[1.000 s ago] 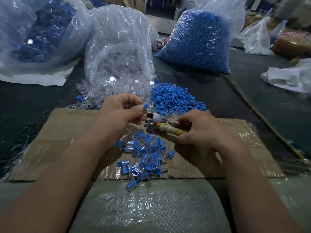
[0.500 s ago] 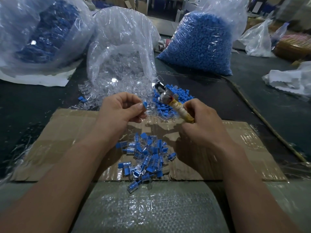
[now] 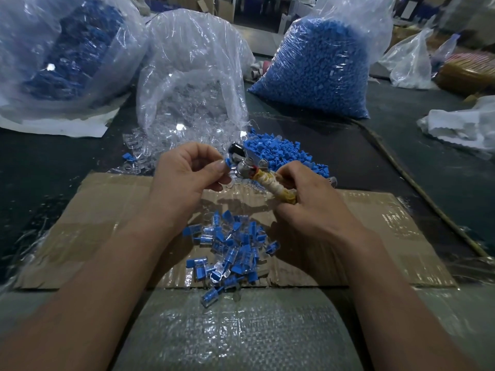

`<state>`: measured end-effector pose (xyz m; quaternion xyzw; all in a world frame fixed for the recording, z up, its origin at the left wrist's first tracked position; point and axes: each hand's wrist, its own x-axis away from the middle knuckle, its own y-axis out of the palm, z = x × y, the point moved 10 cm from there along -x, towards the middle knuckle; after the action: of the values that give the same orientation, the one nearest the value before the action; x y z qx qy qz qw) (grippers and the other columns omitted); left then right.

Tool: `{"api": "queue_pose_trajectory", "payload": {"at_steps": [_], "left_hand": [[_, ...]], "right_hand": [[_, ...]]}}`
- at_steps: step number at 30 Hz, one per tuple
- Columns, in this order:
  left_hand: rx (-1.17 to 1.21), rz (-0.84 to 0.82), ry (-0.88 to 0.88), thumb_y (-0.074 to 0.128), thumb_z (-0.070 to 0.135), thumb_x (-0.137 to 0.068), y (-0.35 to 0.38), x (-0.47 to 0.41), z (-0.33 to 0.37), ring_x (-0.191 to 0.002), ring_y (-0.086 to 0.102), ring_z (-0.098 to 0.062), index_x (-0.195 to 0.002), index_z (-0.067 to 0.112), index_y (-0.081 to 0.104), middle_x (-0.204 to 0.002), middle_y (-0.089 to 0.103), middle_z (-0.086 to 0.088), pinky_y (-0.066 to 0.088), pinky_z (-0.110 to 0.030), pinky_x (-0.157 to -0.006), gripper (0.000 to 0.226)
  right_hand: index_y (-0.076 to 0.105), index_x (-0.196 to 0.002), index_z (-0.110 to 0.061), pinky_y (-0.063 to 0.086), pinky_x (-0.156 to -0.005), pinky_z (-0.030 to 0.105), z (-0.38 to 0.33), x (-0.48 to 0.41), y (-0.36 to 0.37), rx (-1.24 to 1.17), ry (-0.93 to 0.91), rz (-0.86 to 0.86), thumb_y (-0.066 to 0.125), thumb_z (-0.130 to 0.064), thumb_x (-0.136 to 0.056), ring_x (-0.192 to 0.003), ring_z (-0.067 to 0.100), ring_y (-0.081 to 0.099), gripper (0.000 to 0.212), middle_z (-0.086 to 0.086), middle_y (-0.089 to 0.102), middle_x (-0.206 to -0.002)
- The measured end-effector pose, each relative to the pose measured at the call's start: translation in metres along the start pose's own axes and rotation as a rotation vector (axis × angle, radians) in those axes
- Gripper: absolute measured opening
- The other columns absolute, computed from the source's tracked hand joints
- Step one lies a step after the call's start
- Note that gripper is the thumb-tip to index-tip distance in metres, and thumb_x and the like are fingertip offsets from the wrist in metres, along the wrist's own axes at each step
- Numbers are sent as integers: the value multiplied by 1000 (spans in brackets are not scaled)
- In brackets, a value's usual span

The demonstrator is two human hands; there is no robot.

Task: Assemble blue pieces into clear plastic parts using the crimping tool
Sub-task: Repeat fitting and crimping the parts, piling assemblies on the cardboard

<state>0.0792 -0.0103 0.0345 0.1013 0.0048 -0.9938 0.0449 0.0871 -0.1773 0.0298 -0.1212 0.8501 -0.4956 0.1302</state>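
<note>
My left hand (image 3: 187,174) pinches a small blue piece (image 3: 228,162) between thumb and forefinger, right against the metal head of the crimping tool (image 3: 247,168). My right hand (image 3: 312,207) grips the tool's yellow-wrapped handle (image 3: 277,187), the head pointing up and left. A pile of loose blue pieces (image 3: 278,152) lies just behind the hands. Clear plastic parts (image 3: 187,121) spill from an open bag behind my left hand. A heap of assembled blue-and-clear parts (image 3: 230,249) lies on the cardboard sheet (image 3: 80,231) below the hands.
A large bag of blue pieces (image 3: 318,68) stands at the back right, another bag with blue contents (image 3: 61,52) at the back left. White plastic wrap (image 3: 460,124) lies at the right edge. A thin cord (image 3: 417,186) runs diagonally across the dark table. Woven sacking (image 3: 235,330) covers the near edge.
My right hand swung the tool up off the cardboard, out toward the blue pile, then back so its head now meets the blue piece in my left hand.
</note>
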Motion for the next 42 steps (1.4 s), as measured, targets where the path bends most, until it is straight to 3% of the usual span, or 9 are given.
{"api": "queue_pose_trajectory", "payload": {"at_steps": [4, 8, 13, 26, 35, 39, 42], "left_hand": [[3, 1, 2, 54, -5, -85, 0, 1, 1, -58, 63, -5, -78, 10, 58, -70, 63, -6, 51, -15, -56, 17], [-13, 1, 13, 54, -5, -84, 1, 1, 2, -57, 63, -4, -78, 10, 58, -70, 63, -6, 49, -13, -55, 17], [-88, 17, 73, 56, -5, -84, 1, 3, 8, -55, 62, -2, -77, 13, 57, -69, 62, -6, 49, -12, -54, 19], [-154, 72, 133, 56, -6, -85, -3, 5, 13, -54, 61, 1, -75, 18, 55, -67, 60, 0, 48, -10, -53, 26], [-126, 167, 74, 58, -1, -85, -17, 3, 7, -57, 62, -1, -78, 17, 58, -72, 64, -1, 49, -11, -54, 19], [-31, 15, -6, 62, 4, -78, -6, 4, 5, -53, 60, -4, -75, 13, 63, -61, 66, 3, 48, -14, -49, 9], [-13, -149, -98, 65, 18, -64, 10, 7, -1, -45, 54, -3, -68, 15, 68, -55, 64, 4, 44, -13, -43, 6]], "right_hand": [[44, -97, -24, 34, -61, 21, -2, 0, 2, -4, -11, -13, 64, -21, -78, -77, 2, 43, 27, -14, 44, -86], [44, -95, -26, 36, -65, 19, -3, 1, 4, -4, -14, -37, 63, -18, -79, -78, 4, 42, 26, -14, 45, -85], [49, -96, -27, 39, -67, 26, -7, 2, -1, -8, -12, -10, 64, -16, -76, -79, 8, 46, 27, -9, 51, -85], [49, -86, -30, 38, -62, 26, -10, 0, -2, 6, -30, 39, 65, -14, -74, -70, 2, 45, 26, -18, 47, -73], [61, -111, -21, 46, -80, 36, 3, -2, -3, 57, -4, 21, 68, -18, -74, -90, 14, 52, 39, -4, 60, -98], [64, -108, -24, 48, -80, 41, 7, 0, -2, 81, 29, -32, 73, -19, -67, -88, 13, 53, 42, -9, 56, -90], [64, -109, -28, 48, -82, 39, 9, 1, 1, 66, 48, -75, 79, -34, -62, -89, 10, 54, 49, -14, 56, -89]]}}
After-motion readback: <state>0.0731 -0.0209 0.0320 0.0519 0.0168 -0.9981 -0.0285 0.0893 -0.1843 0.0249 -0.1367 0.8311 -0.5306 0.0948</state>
